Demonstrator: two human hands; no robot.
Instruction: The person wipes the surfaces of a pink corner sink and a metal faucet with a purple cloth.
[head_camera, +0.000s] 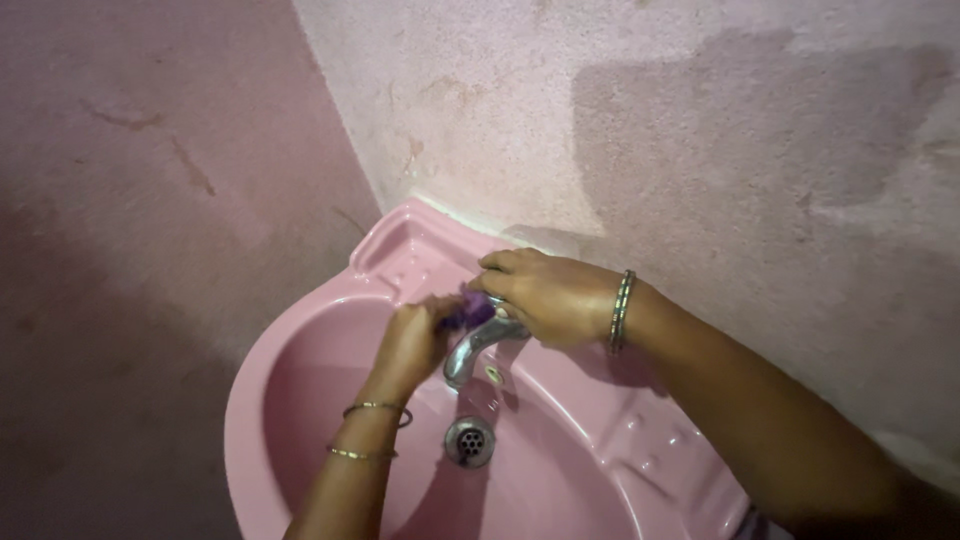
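- The left hand (412, 338) is curled into a narrow grip around one end of a small purple cloth (468, 310), with the fingers folded in over it
- The right hand (545, 295) lies across the top of the tap (480, 345), fingers bent and closed down over the other end of the purple cloth, pressing it against the tap head
- The purple cloth sits between the two hands, bunched up right on top of the tap, at the back of the basin
- The tap is a shiny metal one, its spout reaching forward and down over the bowl toward the drain (469, 441)
- The drain is a round metal grate at the bottom of the bowl, just below the spout
- The sink (300, 400) is pink, set into a corner where two rough pink walls (150, 200) meet
- Thin bangles (372, 430) circle the left wrist, and a wider bracelet (621, 312) sits on the right wrist
- A darker patch (760, 130) marks the wall above the right arm
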